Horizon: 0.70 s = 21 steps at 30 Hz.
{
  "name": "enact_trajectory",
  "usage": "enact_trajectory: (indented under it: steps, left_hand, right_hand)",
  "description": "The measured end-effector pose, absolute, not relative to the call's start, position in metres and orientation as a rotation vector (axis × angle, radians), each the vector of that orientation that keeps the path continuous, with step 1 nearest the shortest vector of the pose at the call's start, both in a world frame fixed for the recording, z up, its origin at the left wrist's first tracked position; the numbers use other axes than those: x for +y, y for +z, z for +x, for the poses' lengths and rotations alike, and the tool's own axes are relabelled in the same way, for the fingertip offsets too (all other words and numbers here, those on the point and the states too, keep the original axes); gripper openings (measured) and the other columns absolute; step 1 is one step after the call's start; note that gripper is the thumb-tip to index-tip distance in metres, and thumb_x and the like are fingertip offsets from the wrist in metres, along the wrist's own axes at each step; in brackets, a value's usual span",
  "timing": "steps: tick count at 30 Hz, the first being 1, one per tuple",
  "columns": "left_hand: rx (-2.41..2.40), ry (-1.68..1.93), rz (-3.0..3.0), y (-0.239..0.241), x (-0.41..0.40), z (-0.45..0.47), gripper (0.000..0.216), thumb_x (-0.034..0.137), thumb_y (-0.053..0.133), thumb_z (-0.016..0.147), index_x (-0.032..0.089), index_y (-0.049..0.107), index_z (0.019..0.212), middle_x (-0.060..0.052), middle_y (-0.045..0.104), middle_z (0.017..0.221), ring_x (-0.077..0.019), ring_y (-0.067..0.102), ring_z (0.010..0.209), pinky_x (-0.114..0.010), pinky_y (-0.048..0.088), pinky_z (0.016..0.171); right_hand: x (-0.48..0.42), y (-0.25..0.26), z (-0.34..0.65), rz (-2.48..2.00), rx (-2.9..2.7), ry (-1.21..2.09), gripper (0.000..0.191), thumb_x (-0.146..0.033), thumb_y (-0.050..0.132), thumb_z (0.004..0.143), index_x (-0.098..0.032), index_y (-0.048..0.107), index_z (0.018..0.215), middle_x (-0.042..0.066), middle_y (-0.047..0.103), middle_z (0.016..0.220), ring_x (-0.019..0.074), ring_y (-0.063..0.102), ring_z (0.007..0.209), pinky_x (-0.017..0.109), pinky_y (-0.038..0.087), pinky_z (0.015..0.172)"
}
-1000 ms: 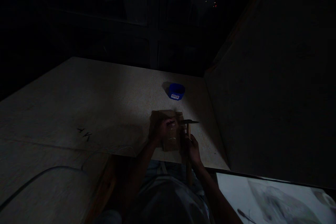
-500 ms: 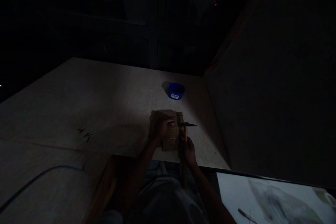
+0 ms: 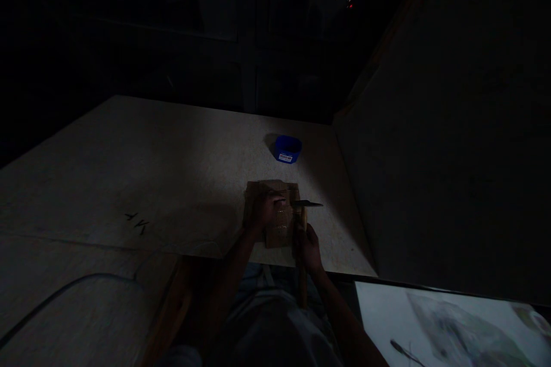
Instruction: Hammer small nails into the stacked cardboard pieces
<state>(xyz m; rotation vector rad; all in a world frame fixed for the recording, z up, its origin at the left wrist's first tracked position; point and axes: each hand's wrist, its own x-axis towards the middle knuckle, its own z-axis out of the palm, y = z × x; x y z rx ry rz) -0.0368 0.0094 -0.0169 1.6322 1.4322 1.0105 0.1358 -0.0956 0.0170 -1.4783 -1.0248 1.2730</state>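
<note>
A piece of brown cardboard [image 3: 282,235] with shiny tape lies near the table's front edge. My left hand [image 3: 266,208] rests on it, fingers drawn together at the cardboard's middle. Whatever may be between those fingertips is too dark to make out. Wrapped around the wooden handle of a hammer [image 3: 307,203] is my right hand [image 3: 310,245], at the cardboard's right side. The hammer's dark head sits level just right of my left fingertips, and its handle runs down toward my body.
Beyond the cardboard stands a blue plastic tub [image 3: 288,149] with a white label. A dark panel [image 3: 439,172] rises along the table's right side. Black marks [image 3: 136,222] and a cable [image 3: 69,287] are at left. A white surface [image 3: 379,315] lies low at right.
The whole view has shifted very slightly. Both hands, the hammer and the cardboard keep nearly the same positions.
</note>
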Motion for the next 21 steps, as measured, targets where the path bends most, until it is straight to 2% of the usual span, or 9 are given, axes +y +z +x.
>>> enact_trajectory:
  steps: [8, 12, 15, 19, 21]
  left_hand:
    - [1.336, 1.077, 1.531, -0.012, -0.001, -0.04, 0.031, 0.028, 0.066, 0.085, 0.019, 0.071, 0.113, -0.007, 0.076, 0.107, -0.0204, 0.07, 0.096, -0.035, 0.056, 0.09]
    - [1.424, 1.226, 1.471, -0.003, -0.017, -0.064, 0.033, 0.028, 0.067, 0.084, 0.019, 0.069, 0.116, -0.008, 0.074, 0.11, -0.0199, 0.069, 0.101, -0.034, 0.054, 0.093]
    - [1.63, 1.432, 1.461, 0.006, -0.035, -0.103, 0.026, 0.029, 0.062, 0.086, 0.02, 0.07, 0.109, -0.008, 0.073, 0.108, -0.0201, 0.068, 0.1, -0.034, 0.054, 0.092]
    - [2.098, 1.694, 1.242, 0.008, -0.066, -0.166, 0.026, 0.03, 0.058, 0.085, 0.018, 0.069, 0.104, -0.009, 0.072, 0.101, -0.0199, 0.068, 0.09, -0.033, 0.056, 0.08]
    - [2.331, 1.746, 1.06, 0.006, -0.084, -0.196, 0.028, 0.03, 0.056, 0.083, 0.016, 0.068, 0.104, -0.01, 0.071, 0.1, -0.0205, 0.068, 0.088, -0.034, 0.056, 0.076]
  right_hand:
    - [-0.1, 0.018, 0.134, -1.468, -0.927, 1.399, 0.045, -0.067, 0.061, 0.082, -0.024, 0.05, 0.086, -0.009, 0.041, 0.056, 0.01, 0.038, 0.04, 0.022, 0.033, 0.035]
    - [-0.102, 0.021, 0.139, -1.446, -0.921, 1.403, 0.046, -0.065, 0.066, 0.079, -0.022, 0.053, 0.084, -0.007, 0.045, 0.059, 0.0098, 0.039, 0.044, 0.021, 0.034, 0.038]
    - [-0.102, 0.024, 0.144, -1.44, -0.926, 1.386, 0.048, -0.064, 0.072, 0.075, -0.019, 0.06, 0.085, -0.003, 0.051, 0.062, 0.011, 0.043, 0.051, 0.022, 0.036, 0.042]
    - [-0.104, 0.025, 0.153, -1.445, -0.926, 1.417, 0.056, -0.067, 0.073, 0.072, -0.017, 0.066, 0.095, -0.002, 0.056, 0.064, 0.012, 0.045, 0.052, 0.022, 0.037, 0.043]
    - [-0.105, 0.023, 0.158, -1.445, -0.926, 1.414, 0.056, -0.068, 0.074, 0.071, -0.017, 0.066, 0.093, -0.003, 0.055, 0.062, 0.0116, 0.045, 0.051, 0.022, 0.037, 0.042]
